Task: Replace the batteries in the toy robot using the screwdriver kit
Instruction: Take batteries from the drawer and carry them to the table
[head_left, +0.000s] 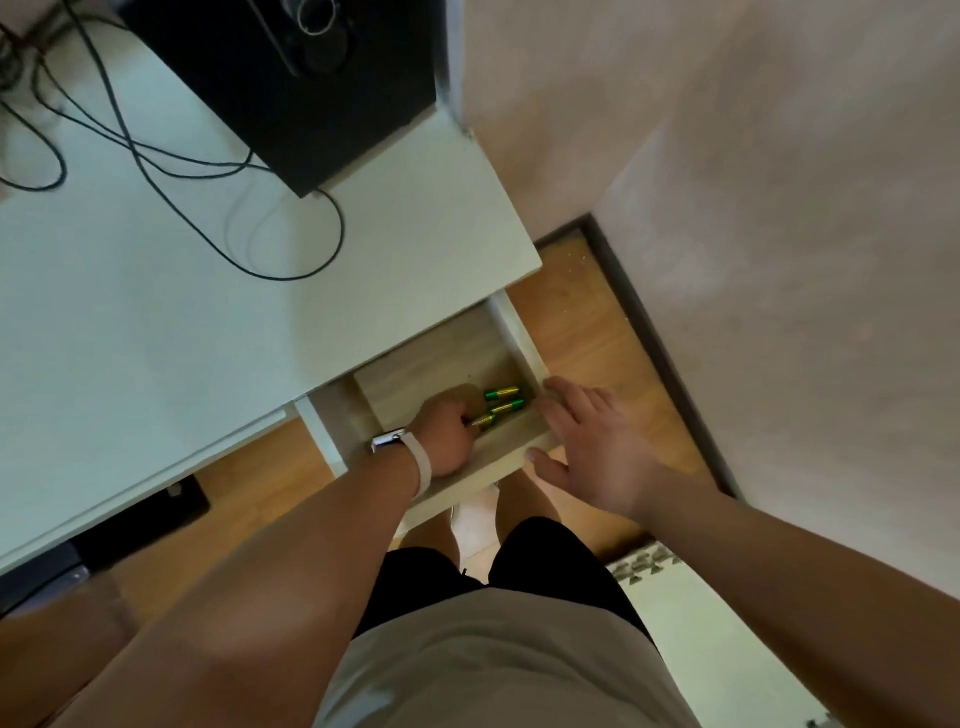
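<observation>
We see three green-and-gold batteries (503, 393) in the open drawer (521, 338) under the bench (156, 322). Left grip (447, 434) curls round the nearest battery (487, 420), fingertips hidden. Right grip (587, 441) spread wide on the drawer's front corner. Labels unreadable.

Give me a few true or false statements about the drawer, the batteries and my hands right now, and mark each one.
1. The drawer is pulled open. True.
2. The left hand is inside the drawer, gripping a battery. True.
3. The right hand holds a battery. False: it rests open on the drawer's front corner.
4. The loose batteries are red. False: they are green and gold.
5. A watch sits on the left wrist. True.
</observation>
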